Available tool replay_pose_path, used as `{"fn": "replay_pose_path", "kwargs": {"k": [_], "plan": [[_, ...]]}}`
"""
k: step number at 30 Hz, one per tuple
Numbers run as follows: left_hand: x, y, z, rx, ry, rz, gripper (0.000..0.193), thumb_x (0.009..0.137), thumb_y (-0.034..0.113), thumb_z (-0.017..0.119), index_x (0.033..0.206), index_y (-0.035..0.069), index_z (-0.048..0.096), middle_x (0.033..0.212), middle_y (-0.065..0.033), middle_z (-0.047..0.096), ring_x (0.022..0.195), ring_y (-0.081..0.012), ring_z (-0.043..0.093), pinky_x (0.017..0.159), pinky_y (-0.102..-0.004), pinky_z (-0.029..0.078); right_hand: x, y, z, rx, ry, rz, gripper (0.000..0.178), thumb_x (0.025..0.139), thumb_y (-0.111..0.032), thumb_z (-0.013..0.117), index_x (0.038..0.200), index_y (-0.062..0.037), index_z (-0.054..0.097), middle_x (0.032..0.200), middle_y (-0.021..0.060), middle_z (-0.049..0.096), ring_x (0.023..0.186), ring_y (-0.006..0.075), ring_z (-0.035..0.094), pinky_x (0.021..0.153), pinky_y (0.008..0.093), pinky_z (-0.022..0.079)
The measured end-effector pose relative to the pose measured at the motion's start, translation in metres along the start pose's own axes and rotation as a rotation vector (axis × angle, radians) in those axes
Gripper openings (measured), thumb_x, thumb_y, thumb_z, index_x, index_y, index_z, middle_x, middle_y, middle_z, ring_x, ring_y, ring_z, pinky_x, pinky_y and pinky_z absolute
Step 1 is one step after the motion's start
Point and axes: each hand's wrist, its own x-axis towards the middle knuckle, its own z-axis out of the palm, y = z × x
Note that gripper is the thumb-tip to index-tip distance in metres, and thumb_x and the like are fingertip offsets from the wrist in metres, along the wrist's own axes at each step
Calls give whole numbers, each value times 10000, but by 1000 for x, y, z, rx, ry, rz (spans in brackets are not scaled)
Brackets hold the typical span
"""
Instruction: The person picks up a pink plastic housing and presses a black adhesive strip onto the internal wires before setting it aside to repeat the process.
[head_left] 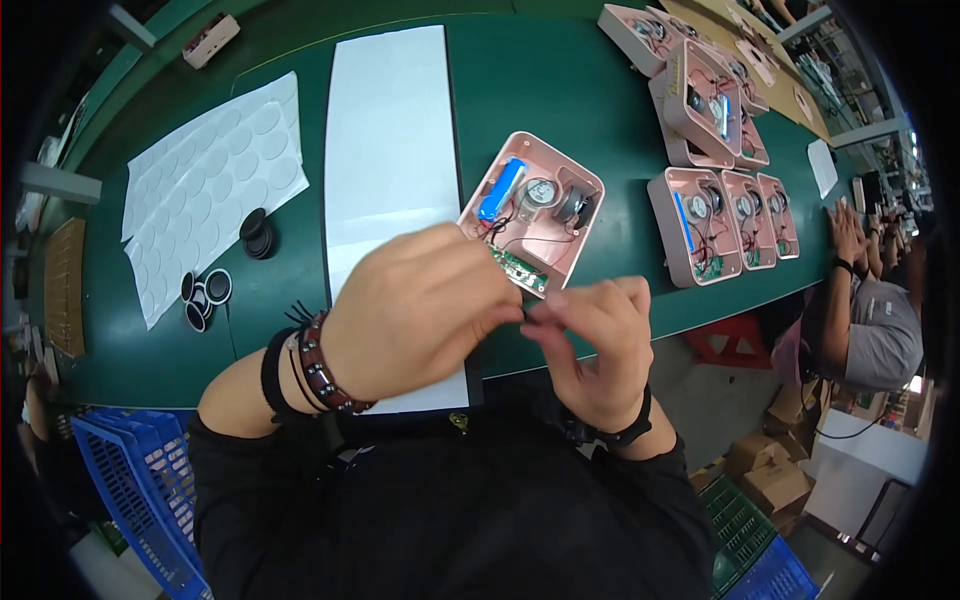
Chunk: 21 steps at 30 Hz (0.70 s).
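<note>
My left hand [420, 305] and my right hand [600, 345] meet just in front of an open pink plastic housing [588, 225]. Both are closed, with thumbs and fingertips pinched together around something small and dark that is too hidden to name. Inside the housing sit a blue battery cell [502, 188], a round silver speaker [541, 193], a dark round part [576, 206] and a green circuit board [518, 268], joined by thin red and black wires. My left wrist partly covers the white sheet [390, 140] beneath it.
Sheets of round white stickers [215, 175] lie at the left, beside a stack of black round parts [257, 236] and several loose black-rimmed discs [206, 298]. More pink housings [690, 225] stand at the right, some piled up. Another person [875, 320] sits beyond them. Blue crates [140, 490] stand lower left.
</note>
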Motion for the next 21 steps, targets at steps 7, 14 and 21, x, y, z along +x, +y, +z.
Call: {"fn": "replay_pose_path", "kwargs": {"k": [7, 14, 21], "plan": [[4, 3, 18, -136, -7, 80, 118, 770, 107, 756, 835, 61, 668, 830, -49, 658, 701, -227, 576, 626, -341, 458, -12, 4, 4, 185, 131, 194, 336, 718, 7, 756, 1015, -89, 630, 1002, 79, 629, 816, 210, 574, 751, 327, 388], [24, -11, 19, 35, 52, 145, 331, 780, 120, 751, 1095, 58, 671, 918, -75, 659, 713, -242, 591, 673, -333, 480, -11, 32, -13, 133, 89, 108, 300, 721, 28, 741, 971, -80, 615, 1101, 151, 581, 882, 228, 565, 812, 338, 448], [16, -46, 25, 94, -80, -428, 596, 875, 189, 657, 1368, -13, 388, 959, -179, 629, 772, -300, 646, 624, -383, 503, 12, 63, -10, 90, -215, 143, 576, 704, 15, 732, 1250, -113, 603, 973, 72, 614, 853, 242, 575, 758, 312, 428]]}}
